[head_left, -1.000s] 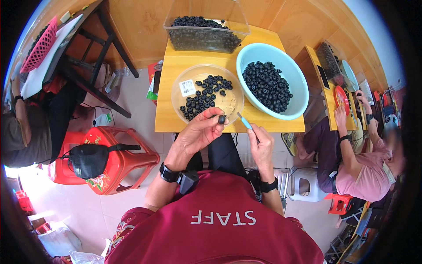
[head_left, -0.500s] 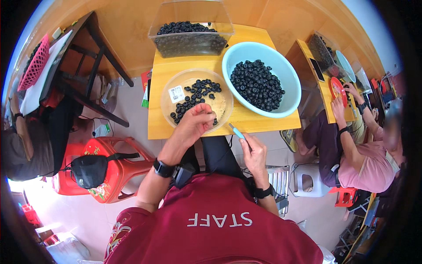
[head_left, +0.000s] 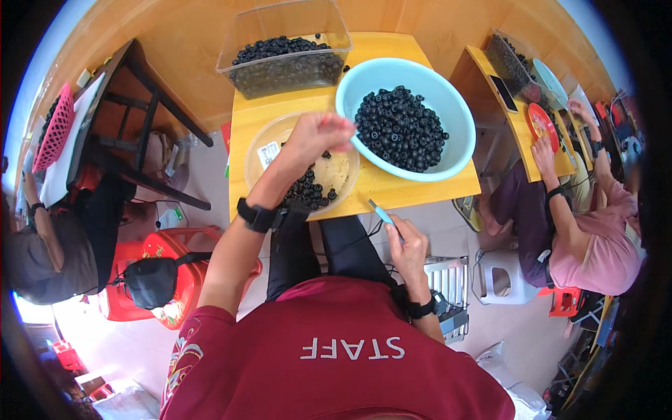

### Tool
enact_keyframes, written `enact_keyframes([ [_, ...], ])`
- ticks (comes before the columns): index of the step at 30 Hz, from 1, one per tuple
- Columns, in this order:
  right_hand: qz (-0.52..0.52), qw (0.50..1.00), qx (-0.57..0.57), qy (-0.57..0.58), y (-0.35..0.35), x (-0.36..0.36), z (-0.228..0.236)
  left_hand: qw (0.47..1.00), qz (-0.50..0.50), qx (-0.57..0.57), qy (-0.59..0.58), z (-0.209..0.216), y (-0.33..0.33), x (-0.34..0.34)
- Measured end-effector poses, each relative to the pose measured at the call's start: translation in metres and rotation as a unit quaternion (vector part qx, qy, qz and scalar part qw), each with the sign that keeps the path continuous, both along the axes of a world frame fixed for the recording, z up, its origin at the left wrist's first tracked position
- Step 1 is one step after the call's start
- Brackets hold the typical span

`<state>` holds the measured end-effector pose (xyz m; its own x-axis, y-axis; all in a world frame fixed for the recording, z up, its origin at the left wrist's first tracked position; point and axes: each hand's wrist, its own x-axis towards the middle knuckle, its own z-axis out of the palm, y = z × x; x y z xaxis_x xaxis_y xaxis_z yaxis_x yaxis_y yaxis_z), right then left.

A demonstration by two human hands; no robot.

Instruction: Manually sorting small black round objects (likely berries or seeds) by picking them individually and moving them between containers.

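Note:
My left hand (head_left: 320,138) hangs over a clear round plastic tray (head_left: 351,166), its curled fingers close to the rim of a light blue bowl (head_left: 458,119). The fingers are drawn together and slightly blurred; whatever they hold, if anything, is hidden. In the tray lie loose black ring-shaped pieces (head_left: 308,190), partly covered by my hand and wrist. A large heap of similar black pieces (head_left: 402,129) fills the middle of the bowl. My right hand (head_left: 409,246), below the table's front edge, is closed round a small tool with a blue handle (head_left: 381,214) and a thin tip.
A clear rectangular bin (head_left: 290,78) of black pieces stands at the back of the yellow table (head_left: 420,197). Left are a red stool (head_left: 161,308) with a black bag (head_left: 150,282) and a dark table frame (head_left: 150,126). At right, another person works at a second table (head_left: 514,136).
My left hand has moved up and to the right, from the tray's near side toward the bowl. My right hand keeps its grip on the blue-handled tool, slightly lower in view.

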<state>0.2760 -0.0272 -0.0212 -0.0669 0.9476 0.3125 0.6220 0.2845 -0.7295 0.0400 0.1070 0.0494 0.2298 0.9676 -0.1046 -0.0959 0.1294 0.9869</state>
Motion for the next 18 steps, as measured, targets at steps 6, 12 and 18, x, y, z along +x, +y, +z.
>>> enact_keyframes([
  [6,0.026,1.000,0.011,0.001,0.005,-0.005,-0.005,0.959,-0.055,0.051,0.274,-0.071,-0.033,-0.022],
  [12,0.031,0.999,0.012,-0.003,0.004,-0.011,-0.002,0.853,-0.095,0.258,0.443,-0.086,-0.044,-0.006],
  [18,0.039,0.999,0.028,0.015,0.001,-0.010,-0.002,0.876,-0.086,0.192,0.435,-0.075,-0.047,-0.005],
])
